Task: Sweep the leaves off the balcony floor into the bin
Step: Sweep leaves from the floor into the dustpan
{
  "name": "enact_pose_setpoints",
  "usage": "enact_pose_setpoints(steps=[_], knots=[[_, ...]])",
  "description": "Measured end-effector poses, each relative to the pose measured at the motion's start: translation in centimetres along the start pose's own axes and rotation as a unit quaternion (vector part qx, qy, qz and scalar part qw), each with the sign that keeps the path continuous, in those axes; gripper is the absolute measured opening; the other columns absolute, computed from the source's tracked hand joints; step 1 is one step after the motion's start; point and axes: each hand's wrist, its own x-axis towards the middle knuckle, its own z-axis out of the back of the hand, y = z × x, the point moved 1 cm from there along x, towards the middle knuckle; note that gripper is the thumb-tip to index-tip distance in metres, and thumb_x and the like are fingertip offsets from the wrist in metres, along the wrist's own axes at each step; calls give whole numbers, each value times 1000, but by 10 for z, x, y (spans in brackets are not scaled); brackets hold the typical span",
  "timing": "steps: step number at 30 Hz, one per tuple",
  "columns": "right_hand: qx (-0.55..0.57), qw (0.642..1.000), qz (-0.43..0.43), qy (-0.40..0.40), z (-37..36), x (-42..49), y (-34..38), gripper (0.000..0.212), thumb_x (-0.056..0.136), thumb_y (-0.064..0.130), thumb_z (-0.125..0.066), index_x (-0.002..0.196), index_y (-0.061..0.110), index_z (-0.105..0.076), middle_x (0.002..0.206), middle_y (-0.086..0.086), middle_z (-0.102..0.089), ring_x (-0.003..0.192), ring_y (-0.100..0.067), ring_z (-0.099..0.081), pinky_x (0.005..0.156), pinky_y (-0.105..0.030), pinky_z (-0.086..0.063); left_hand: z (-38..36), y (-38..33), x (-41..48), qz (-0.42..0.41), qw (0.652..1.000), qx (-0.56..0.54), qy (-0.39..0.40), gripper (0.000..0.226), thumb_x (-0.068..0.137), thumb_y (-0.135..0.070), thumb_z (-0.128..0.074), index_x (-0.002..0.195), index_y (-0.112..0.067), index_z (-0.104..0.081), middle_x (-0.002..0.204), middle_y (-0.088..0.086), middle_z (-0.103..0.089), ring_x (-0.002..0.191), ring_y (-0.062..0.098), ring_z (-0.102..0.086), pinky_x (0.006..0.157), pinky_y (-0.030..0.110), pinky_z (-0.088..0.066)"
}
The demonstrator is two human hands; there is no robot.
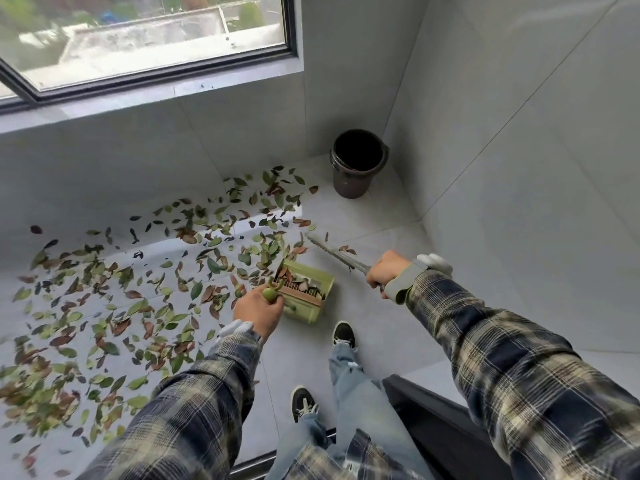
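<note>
A green dustpan [313, 303] is set on the grey tiled floor [381, 323], just ahead of 2 dark shoes [344, 334]. Its upright handle is gripped by the left hand [258, 308], with the fingers curled tightly round it. A few brown and green leaves are seen lying inside the pan.

A grey stick [332, 252] with a toothed edge is held in the right hand [386, 270], whose fingers are wrapped closed round it. The stick is angled up and to the left, and its far end reaches the edge of the leaves [104, 306]. What kind of head it carries cannot be told.

The leaves are spread thickly over the floor to the left of the dustpan and along the foot of the wall under the window [138, 29]. The dark bin [353, 183] stands upright in the far corner, open at the top, well apart from the dustpan, with the nearest leaves just beside it.
</note>
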Motion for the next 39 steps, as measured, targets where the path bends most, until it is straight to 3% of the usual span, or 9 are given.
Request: enact_pose_setpoints(steps=[4, 8, 13, 16, 18, 23, 27, 33, 39], knots=[[0, 999, -37, 9, 23, 79, -14, 44, 39, 21, -62, 79, 3, -68, 77, -18, -74, 79, -32, -74, 86, -44, -60, 0, -31, 20, 0, 1000, 4, 7, 6, 87, -37, -66, 88, -31, -68, 65, -8, -63, 58, 10, -60, 50, 19, -45], [22, 999, -31, -2, 56, 66, 10, 37, 57, 18, -65, 89, 0, -63, 89, -15, -72, 89, -32, -72, 88, -40, -59, -4, -52, 39, 8, 1000, 8, 20, 6, 88, -33, -65, 82, -30, -65, 65, -7, -62, 57, 10, -59, 48, 20, -43], [8, 999, -41, -5, 66, 79, 27, 27, 76, 17, -64, 100, 5, -63, 96, -12, -71, 91, -27, -69, 69, -29, -47, -11, -65, 54, 36, 999, -19, 15, 11, 87, -30, -66, 77, -31, -62, 64, -7, -61, 54, 9, -57, 45, 20, -41], [11, 998, -54, 17, 56, 97, 27, 21, 80, 17, -62, 96, 3, -60, 96, -13, -70, 93, -28, -69, 79, -31, -53, -12, -69, 58, 47, 999, -20, 6, 6, 87, -28, -66, 81, -28, -66, 61, -10, -57, 54, 3, -52, 44, 16, -33], [47, 996, -58, 39, 45, 105, 30, 20, 72, 14, -62, 89, 3, -59, 89, -15, -65, 87, -28, -68, 82, -34, -56, -10, -70, 62, 52, 998, -21, 8, 8, 88, -28, -66, 80, -28, -64, 61, -12, -55, 53, 2, -50, 44, 15, -31], [186, 978, -46, 79, 29, 95, 52, 19, 88, 2, -58, 72, 8, -50, 65, -9, -62, 57, -20, -57, 53, -27, -50, -4, -68, 71, 57, 998, -16, 15, 18, 89, -33, -65, 75, -38, -56, 61, -15, -54, 51, 2, -49, 42, 15, -32], [259, 961, -74, 64, 30, 88, 75, 9, 84, -4, -53, 76, -2, -56, 34, -5, -53, 49, -20, -55, 59, -33, -51, 1, -59, 78, 50, 999, -4, 22, 8, 88, -39, -65, 82, -34, -63, 63, -16, -56, 54, 1, -51, 43, 15, -32], [330, 940, -69, 54, 44, 85, 102, 14, 83, -5, -54, 71, 3, -55, 52, -9, -53, 37, -15, -50, 37, -18, -42, 9, -49, 77, 50, 998, -14, 23, 15, 88, -33, -66, 75, -37, -58, 63, -15, -57, 55, 3, -54, 45, 17, -35], [172, 983, -9, 62, 43, 82, 118, 4, 82, -3, -55, 79, -2, -52, 64, -15, -53, 39, -21, -53, 40, -22, -43, 13, -28, 70, 57, 998, -2, 17, 2, 86, -36, -64, 86, -37, -66, 65, -14, -60, 56, 4, -55, 45, 17, -36]])
